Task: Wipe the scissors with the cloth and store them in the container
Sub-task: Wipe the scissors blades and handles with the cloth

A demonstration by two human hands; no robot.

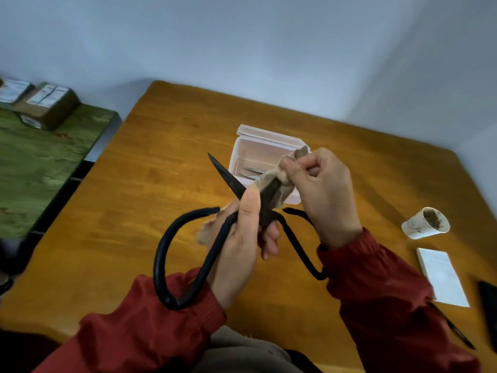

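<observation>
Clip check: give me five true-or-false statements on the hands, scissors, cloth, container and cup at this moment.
1. The left hand holds the large black metal scissors near the pivot. True.
2. The scissors' blades are closed together. False: they are spread apart, and one blade is bare.
3. The right hand pinches the beige cloth around one blade. True.
4. The clear plastic container is shut. False: it stands open on the wooden table.
5. The white paper cup is empty. False: it holds something brown.
</observation>
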